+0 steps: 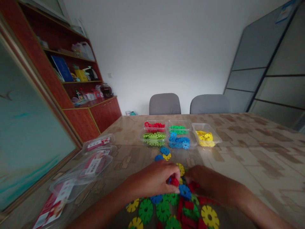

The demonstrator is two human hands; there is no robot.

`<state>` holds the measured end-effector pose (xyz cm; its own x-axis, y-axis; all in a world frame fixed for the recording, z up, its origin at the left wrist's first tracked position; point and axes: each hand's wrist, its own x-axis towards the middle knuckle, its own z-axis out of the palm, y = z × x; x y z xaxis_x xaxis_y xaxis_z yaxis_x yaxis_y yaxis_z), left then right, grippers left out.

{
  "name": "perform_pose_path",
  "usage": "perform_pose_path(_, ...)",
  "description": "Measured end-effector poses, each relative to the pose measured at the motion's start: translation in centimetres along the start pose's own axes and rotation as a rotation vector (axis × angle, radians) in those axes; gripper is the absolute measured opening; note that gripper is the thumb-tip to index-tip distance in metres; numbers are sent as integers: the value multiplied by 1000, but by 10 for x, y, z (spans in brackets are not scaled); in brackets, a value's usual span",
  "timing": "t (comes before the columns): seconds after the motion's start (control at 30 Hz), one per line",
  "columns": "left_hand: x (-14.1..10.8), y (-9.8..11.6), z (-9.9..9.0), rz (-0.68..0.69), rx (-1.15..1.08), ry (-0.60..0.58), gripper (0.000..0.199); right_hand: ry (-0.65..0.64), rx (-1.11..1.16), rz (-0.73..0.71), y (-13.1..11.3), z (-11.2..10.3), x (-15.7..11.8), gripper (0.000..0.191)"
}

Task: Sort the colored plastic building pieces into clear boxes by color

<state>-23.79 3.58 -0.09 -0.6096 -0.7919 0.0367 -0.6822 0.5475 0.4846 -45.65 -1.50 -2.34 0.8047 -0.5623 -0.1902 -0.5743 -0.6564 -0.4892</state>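
My left hand point(159, 178) is curled, with red plastic pieces point(174, 182) between its thumb and fingers. A bit of blue shows beside them. My right hand point(207, 183) reaches down into the pile with bent fingers; a red piece point(194, 186) shows under its fingertips, partly hidden. Between the hands lies a notched blue disc point(185, 191). Around and below them spread loose notched discs, such as a green disc point(145, 211) and a yellow disc point(210, 217), with red pieces point(188, 219) among them.
Beyond the hands stand clear tubs of sorted pieces: red point(154, 128), light green point(153, 139), green point(178, 129), blue point(178, 142) and yellow point(205, 138). Clear lids with labels point(95, 163) lie along the table's left side. Two grey chairs point(165, 104) stand behind the table.
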Motion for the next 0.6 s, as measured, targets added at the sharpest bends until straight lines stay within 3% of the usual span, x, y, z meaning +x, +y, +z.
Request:
perform_pose_path(0.13, 0, 12, 21, 95, 51, -67, 23, 57, 70, -19, 12, -17, -6, 18)
perform_pose_path(0.33, 4, 16, 52, 102, 181, -112, 14, 164, 5, -21, 33, -27, -7, 21)
perform_pose_path(0.47, 5, 15, 52, 108, 143, -85, 13, 98, 136, 34, 30, -27, -6, 18)
perform_pose_path(0.6, 4, 12, 37, 64, 45, -21, 15, -28, 349, 65, 27, -27, -5, 10)
